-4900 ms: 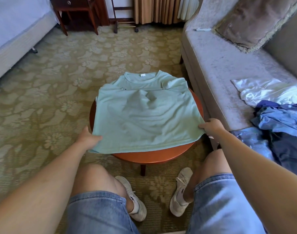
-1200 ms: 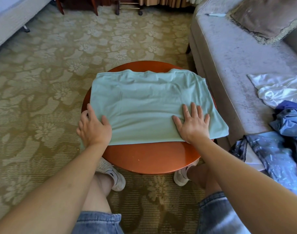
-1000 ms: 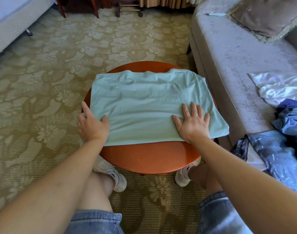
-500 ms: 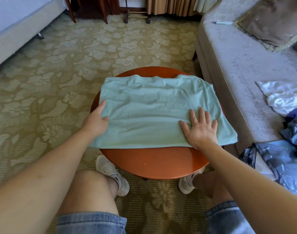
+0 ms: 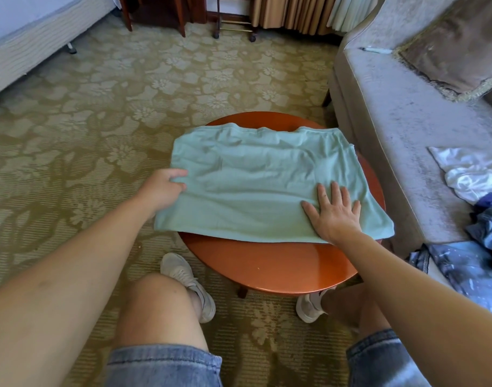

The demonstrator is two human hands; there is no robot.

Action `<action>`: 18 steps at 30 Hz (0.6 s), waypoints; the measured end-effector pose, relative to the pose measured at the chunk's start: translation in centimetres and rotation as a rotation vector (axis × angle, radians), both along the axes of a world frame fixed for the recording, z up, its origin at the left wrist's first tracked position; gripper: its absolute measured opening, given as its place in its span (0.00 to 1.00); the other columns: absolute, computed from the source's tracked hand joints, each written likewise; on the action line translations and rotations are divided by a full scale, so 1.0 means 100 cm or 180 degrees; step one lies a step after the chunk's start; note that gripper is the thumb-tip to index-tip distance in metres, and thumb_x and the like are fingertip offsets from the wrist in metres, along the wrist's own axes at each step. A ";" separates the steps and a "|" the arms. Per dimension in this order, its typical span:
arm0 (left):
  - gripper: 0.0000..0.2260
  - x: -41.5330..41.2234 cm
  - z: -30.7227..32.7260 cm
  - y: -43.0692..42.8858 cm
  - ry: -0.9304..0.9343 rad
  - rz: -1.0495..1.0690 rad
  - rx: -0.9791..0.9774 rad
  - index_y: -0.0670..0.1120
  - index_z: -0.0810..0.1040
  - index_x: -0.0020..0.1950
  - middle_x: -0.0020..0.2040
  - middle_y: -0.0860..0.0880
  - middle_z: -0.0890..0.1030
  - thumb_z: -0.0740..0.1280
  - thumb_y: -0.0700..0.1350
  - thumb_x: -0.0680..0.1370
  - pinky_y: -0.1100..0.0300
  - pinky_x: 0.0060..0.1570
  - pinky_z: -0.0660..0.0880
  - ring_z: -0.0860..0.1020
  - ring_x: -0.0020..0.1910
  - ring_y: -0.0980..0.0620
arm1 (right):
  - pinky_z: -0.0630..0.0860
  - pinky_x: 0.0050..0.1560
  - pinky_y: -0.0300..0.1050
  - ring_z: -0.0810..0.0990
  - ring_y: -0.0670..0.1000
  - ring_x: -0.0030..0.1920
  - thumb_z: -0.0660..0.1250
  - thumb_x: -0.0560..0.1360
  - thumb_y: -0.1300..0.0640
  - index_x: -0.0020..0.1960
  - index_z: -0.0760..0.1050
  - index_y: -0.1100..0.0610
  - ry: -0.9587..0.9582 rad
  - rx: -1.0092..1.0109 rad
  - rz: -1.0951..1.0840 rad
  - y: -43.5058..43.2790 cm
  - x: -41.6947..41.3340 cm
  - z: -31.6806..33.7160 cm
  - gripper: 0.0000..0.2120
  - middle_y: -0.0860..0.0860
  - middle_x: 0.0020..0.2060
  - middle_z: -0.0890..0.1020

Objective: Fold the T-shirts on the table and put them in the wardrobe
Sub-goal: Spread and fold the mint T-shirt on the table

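A mint-green T-shirt [image 5: 261, 180], folded in half, lies across the round red-brown table [image 5: 270, 263]. Its left and right ends hang over the table's rim. My left hand [image 5: 162, 188] grips the shirt's left edge, with the fingers curled round the fabric. My right hand [image 5: 334, 213] lies flat on the shirt's near right part, fingers spread and pressing down.
A grey sofa [image 5: 401, 115] stands right of the table with a brown cushion [image 5: 457, 48], a white garment [image 5: 468, 171] and blue clothes [image 5: 471, 263] on it. A bed [image 5: 29, 37] is at far left. Patterned carpet surrounds the table. My knees and shoes are below the table's near edge.
The shirt was folded in half since the oldest frame. In the last second my left hand slid up the left edge and closed on it. My right hand stayed pressed flat.
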State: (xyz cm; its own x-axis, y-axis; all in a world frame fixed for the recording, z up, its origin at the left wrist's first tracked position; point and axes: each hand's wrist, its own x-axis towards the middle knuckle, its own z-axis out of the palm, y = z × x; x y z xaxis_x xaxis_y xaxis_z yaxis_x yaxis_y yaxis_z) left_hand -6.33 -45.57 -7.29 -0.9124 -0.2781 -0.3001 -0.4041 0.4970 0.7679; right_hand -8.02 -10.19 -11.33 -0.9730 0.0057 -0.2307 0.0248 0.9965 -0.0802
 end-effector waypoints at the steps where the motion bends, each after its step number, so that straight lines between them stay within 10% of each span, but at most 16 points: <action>1: 0.20 -0.001 0.006 0.001 0.0042 0.0097 0.0101 0.47 0.75 0.69 0.71 0.46 0.72 0.68 0.39 0.78 0.54 0.70 0.67 0.72 0.68 0.48 | 0.41 0.76 0.63 0.40 0.56 0.78 0.43 0.77 0.31 0.79 0.44 0.48 -0.0028 -0.0055 -0.0013 -0.004 0.000 0.002 0.36 0.53 0.79 0.42; 13: 0.27 -0.044 0.091 0.091 0.0413 -0.0241 0.0434 0.48 0.66 0.76 0.71 0.46 0.72 0.66 0.36 0.78 0.51 0.64 0.73 0.74 0.66 0.47 | 0.67 0.68 0.52 0.72 0.55 0.66 0.59 0.80 0.49 0.69 0.73 0.58 0.1408 -0.2196 -0.1009 0.044 -0.002 0.028 0.22 0.54 0.65 0.76; 18: 0.27 -0.060 0.104 0.168 0.0647 -0.0257 -0.0160 0.50 0.65 0.76 0.74 0.47 0.68 0.64 0.39 0.78 0.52 0.66 0.71 0.70 0.69 0.47 | 0.73 0.56 0.49 0.76 0.49 0.48 0.56 0.79 0.41 0.68 0.72 0.58 0.0631 -0.3488 -0.1413 0.072 -0.009 0.027 0.26 0.51 0.53 0.80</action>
State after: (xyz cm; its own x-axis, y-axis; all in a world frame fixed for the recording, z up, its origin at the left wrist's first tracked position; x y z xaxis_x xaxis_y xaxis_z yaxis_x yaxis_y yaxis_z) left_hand -12.32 -28.78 3.10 -0.9727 -0.2116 -0.0956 -0.2009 0.5611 0.8030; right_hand -8.87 -2.96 -8.66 -0.9550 0.2440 -0.1687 0.2404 0.3035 -0.9220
